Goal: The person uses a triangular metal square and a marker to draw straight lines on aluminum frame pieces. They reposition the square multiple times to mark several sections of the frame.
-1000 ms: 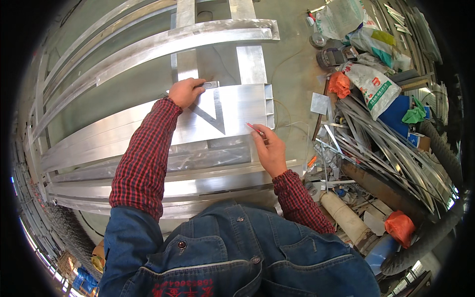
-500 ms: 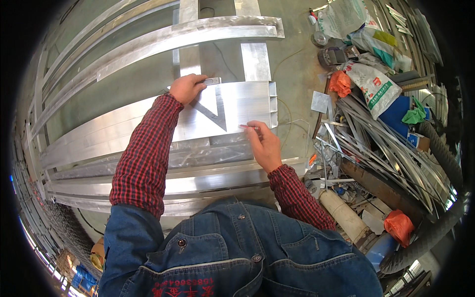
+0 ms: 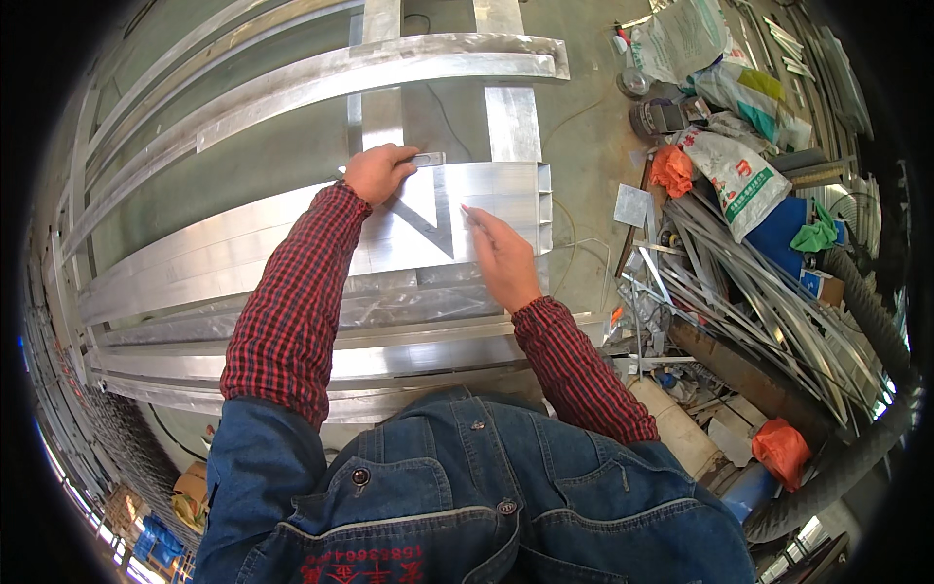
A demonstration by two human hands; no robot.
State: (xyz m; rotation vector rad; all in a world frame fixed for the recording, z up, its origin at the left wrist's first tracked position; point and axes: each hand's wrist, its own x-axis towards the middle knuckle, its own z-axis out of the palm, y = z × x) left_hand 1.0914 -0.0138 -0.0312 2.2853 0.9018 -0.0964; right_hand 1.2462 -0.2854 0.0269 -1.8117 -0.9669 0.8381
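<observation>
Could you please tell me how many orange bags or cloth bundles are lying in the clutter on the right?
2: one orange bundle lies beside the white printed sack at upper right; another orange bundle sits at lower right near the grey hose. More may be hidden under the scrap.

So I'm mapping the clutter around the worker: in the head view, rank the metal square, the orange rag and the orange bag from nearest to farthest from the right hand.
1. Metal square, just left of the right hand.
2. Orange rag, up to the right.
3. Orange bag, far lower right.

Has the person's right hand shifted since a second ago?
Yes. The right hand slid left along the wide silver aluminium profile, nearer the metal square's blade.
</observation>
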